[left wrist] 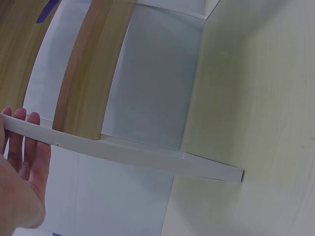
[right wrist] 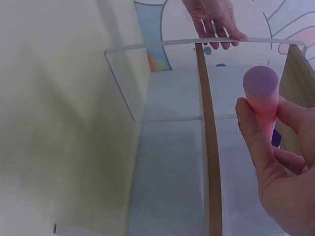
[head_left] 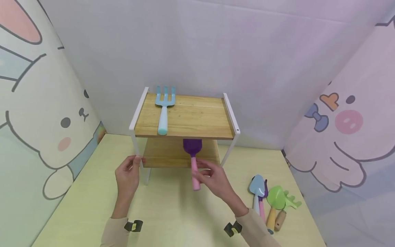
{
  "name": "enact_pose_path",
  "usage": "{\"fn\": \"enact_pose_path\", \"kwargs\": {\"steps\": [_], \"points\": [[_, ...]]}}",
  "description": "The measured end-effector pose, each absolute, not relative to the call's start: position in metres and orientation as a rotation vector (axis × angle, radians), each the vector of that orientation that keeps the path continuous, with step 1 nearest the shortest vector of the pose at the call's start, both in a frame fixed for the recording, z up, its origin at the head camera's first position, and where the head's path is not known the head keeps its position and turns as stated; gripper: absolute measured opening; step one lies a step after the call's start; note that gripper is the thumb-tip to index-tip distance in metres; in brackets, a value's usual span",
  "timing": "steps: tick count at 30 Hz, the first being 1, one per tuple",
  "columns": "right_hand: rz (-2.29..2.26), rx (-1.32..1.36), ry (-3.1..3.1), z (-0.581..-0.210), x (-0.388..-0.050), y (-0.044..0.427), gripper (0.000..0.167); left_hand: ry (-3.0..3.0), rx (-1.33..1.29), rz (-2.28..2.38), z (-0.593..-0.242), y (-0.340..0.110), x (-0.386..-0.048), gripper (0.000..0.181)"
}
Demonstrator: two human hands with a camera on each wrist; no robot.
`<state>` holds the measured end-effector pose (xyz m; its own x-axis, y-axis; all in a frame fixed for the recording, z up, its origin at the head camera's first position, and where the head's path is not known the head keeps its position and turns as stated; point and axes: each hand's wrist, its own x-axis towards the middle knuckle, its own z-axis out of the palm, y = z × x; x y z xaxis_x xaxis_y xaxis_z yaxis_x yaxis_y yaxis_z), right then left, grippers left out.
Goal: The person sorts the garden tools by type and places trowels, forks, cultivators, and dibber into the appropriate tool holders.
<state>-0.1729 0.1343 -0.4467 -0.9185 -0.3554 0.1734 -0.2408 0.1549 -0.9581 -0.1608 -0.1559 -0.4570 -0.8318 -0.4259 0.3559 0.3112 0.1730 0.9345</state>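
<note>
Beige Sleeves and Small Black Devices at Both Wrists

We see that the person wears beige sleeves of plain colour. The left sleeve (head_left: 115,234) and the right sleeve (head_left: 255,229) both finish on the lower forearm, a little before the wrist. The left hand (head_left: 127,175) and the right hand (head_left: 213,179) are bare. Just beside the end of the left sleeve we notice a small black device (head_left: 138,225) of angular shape, with a yellow patch in its middle. Near the right sleeve we find a similar black unit (head_left: 229,230), which also carries some yellow. The details on both are too small for us to read.
</note>
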Motion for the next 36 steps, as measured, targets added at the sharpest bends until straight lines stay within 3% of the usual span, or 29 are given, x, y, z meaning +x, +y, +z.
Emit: {"fn": "enact_pose_path", "kwargs": {"steps": [11, 21, 36], "points": [[-1.913, -0.582, 2.272, -0.441, -0.182, 0.117, 0.050, -1.906, 0.102, -1.700, -0.456, -0.156, -0.159, 0.020], [-1.878, -0.576, 2.280, -0.438, -0.194, 0.103, 0.051, -1.889, 0.142, -1.704, -0.486, -0.167, -0.175, 0.018], [-1.839, -0.540, 2.283, -0.432, -0.212, 0.085, 0.049, -1.867, 0.082, -1.669, -0.459, -0.154, -0.162, 0.019]]}}
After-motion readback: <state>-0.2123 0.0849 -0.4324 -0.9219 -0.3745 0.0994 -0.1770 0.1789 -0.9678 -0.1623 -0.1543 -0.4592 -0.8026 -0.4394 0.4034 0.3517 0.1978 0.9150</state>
